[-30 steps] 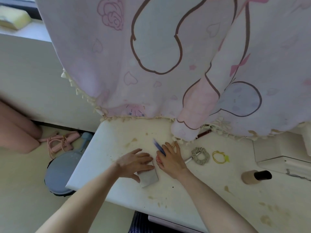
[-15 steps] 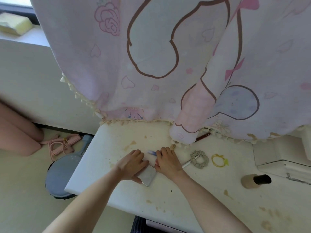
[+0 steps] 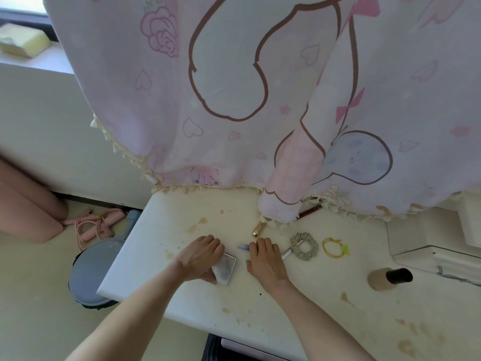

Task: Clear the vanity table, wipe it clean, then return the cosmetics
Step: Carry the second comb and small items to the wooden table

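On the stained white vanity table (image 3: 299, 316), my left hand (image 3: 200, 256) grips a small silver compact (image 3: 225, 268) and tilts it up off the surface. My right hand (image 3: 266, 261) lies palm down over a thin blue-tipped pen-like item (image 3: 243, 247), whose other end shows at the right of the hand. A gold tube (image 3: 258, 229) and a reddish pencil (image 3: 309, 211) lie by the curtain hem. To the right are a grey-green scrunchie (image 3: 304, 245), a yellow hair tie (image 3: 334, 247) and a beige foundation bottle with a black cap (image 3: 389, 278) on its side.
A pink printed curtain (image 3: 260, 87) hangs over the back of the table. A white box (image 3: 429, 243) stands at the right. On the floor at the left lie a blue-grey round lid (image 3: 91, 272) and pink cords (image 3: 96, 225). A yellow sponge (image 3: 23, 40) sits on the sill.
My left hand has closed round the compact and lifted its edge. My right hand has flattened over the blue-tipped item, and the gold tube now shows beyond its fingers.
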The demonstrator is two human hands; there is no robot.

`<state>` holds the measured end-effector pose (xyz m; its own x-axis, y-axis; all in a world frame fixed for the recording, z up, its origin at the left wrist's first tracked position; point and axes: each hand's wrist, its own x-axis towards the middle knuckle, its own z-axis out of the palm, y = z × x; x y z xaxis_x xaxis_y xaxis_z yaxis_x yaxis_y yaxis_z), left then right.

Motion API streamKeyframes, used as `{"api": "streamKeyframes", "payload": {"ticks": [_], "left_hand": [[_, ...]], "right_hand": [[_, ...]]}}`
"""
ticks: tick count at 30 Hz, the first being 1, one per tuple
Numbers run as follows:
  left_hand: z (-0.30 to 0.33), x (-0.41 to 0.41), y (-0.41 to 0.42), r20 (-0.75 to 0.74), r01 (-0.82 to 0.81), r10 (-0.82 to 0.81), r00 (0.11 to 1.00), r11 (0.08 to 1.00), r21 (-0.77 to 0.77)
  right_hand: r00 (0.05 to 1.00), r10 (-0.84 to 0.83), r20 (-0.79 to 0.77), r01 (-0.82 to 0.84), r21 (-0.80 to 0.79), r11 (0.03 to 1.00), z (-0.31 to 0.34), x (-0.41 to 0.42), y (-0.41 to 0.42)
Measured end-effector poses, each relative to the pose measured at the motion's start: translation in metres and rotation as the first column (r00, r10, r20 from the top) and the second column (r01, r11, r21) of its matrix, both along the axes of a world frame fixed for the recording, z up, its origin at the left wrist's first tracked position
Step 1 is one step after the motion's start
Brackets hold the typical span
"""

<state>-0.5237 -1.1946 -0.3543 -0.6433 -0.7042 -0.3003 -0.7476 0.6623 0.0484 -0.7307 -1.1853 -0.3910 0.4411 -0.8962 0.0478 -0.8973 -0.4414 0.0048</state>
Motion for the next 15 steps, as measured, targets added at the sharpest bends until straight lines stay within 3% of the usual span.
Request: {"api": "streamKeyframes", "payload": {"ticks": [7,15], "left_hand": [[-0.003,-0.005,0.008,0.001,-0.049,0.049,0.999,0.999,-0.015],[-0.005,-0.014,0.020,-0.038,-0.140,0.138,0.990,0.989,-0.054]], "right_hand": [[0.998,-0.048,-0.041,0.048,-0.007,0.999,-0.004,-0.013,0.006],[0.997,-0.052,0.048,0.053,-0.014,0.999,-0.008,-0.016,0.013]]}}
